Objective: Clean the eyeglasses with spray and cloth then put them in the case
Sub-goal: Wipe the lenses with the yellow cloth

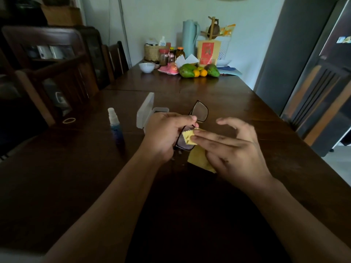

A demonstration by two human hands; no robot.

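Above the middle of the table (237,103), the left hand (163,133) holds the eyeglasses (198,112), and the right hand (233,147), just to their right, presses a cloth (188,138) onto the nearer lens. Left of the hands the spray bottle (115,124) stands upright, with the open case (147,111) just behind the left hand and a rubber band (69,120) near the left edge. At the far end sit a bowl (146,67), fruit (199,71) and jars (171,55).
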